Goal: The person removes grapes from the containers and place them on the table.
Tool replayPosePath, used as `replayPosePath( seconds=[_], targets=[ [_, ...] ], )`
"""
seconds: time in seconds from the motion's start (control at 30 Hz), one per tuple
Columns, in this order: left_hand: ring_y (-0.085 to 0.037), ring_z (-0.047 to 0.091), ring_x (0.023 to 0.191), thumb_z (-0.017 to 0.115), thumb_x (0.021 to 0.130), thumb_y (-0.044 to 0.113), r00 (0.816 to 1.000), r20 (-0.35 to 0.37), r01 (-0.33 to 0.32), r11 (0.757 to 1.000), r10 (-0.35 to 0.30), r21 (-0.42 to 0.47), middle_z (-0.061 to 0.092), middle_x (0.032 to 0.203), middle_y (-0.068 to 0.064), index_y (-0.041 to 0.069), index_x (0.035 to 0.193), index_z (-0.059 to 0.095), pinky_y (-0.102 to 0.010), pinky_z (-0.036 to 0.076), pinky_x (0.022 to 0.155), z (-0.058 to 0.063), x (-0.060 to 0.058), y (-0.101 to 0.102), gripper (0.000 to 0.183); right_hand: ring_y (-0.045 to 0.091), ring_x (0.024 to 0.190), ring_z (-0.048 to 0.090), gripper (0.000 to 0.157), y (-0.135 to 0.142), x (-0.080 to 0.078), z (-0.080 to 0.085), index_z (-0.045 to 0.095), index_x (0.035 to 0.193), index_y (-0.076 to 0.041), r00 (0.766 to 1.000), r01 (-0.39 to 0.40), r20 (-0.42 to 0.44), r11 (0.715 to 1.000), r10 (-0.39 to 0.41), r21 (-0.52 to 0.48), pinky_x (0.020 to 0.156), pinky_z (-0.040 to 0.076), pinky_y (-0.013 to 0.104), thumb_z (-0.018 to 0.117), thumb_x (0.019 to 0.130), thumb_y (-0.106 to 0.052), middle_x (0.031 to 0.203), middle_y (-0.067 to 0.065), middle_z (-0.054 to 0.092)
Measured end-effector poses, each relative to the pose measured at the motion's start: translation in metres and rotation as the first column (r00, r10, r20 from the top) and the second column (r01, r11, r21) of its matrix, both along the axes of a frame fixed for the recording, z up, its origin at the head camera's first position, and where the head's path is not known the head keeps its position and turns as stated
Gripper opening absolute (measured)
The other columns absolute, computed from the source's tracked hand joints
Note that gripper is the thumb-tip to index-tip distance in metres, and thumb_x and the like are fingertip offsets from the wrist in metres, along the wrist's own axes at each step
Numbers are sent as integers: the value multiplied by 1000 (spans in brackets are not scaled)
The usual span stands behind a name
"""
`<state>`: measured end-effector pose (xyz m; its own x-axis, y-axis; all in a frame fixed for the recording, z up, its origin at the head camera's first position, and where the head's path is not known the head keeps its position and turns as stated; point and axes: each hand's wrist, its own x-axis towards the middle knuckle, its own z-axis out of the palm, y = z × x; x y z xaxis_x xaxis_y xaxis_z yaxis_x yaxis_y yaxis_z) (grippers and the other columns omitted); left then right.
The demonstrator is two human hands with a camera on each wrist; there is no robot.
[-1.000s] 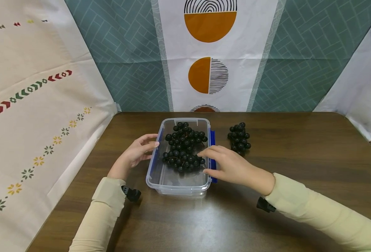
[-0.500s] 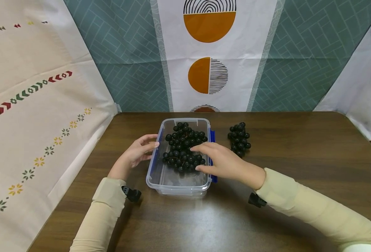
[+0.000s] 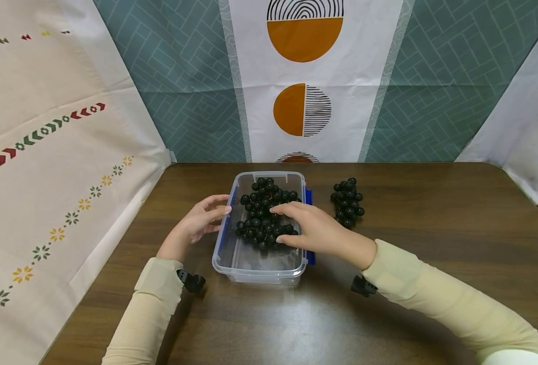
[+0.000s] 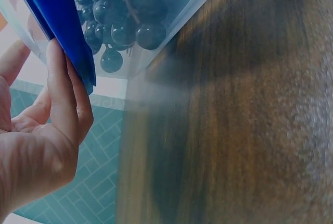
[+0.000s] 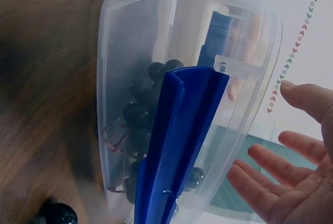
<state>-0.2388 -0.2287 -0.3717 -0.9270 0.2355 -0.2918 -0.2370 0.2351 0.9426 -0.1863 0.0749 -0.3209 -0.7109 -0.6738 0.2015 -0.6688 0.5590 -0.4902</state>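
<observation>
A clear plastic food container [image 3: 255, 272] stands lidless on the wooden table, blue latches hanging at its sides. Two bunches of dark grapes lie in it, one [image 3: 264, 192] toward the back and one [image 3: 261, 235] nearer the middle. At the container's left side is my left hand [image 3: 200, 218], its fingers loosely extended; the left wrist view shows fingertips against the blue latch [image 4: 60, 21]. My right hand [image 3: 316, 228] reaches over the right rim, fingers and thumb spread above the grapes with nothing held. In the right wrist view, those spread fingers [image 5: 276, 166] appear beyond the right-hand latch [image 5: 184, 114].
Another bunch of dark grapes [image 3: 347, 203] lies on the table [image 3: 433, 213], right of the container. A patterned cloth backdrop [image 3: 195, 101] rises behind the table's far edge, and an embroidered white cloth [image 3: 68, 167] hangs at the left.
My right hand has moved left, farther over the container and the grapes. The left hand, the container and the bunch on the table have stayed in place.
</observation>
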Motion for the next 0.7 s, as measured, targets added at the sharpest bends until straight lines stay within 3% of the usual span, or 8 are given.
replayPosePath(
  seconds=[0.23, 0.7],
  targets=[
    [-14, 54, 104, 57, 96, 25, 1000, 6, 0, 1000, 0, -12, 44, 135, -16, 14, 146, 33, -28, 50, 80, -1, -1, 1, 56, 24, 114, 56, 58, -9, -5, 3, 48, 138, -12, 999, 17, 40, 999, -18, 28, 90, 49, 43, 70, 87, -30, 130, 10, 56],
    [-12, 55, 102, 56, 97, 26, 1000, 5, 8, 1000, -8, -9, 41, 139, -19, 15, 146, 32, -28, 51, 79, -2, -1, 0, 56, 27, 118, 55, 61, -23, -19, -2, 47, 138, -11, 994, 7, 111, 999, -11, 41, 90, 49, 44, 71, 85, -30, 130, 14, 57]
  ],
)
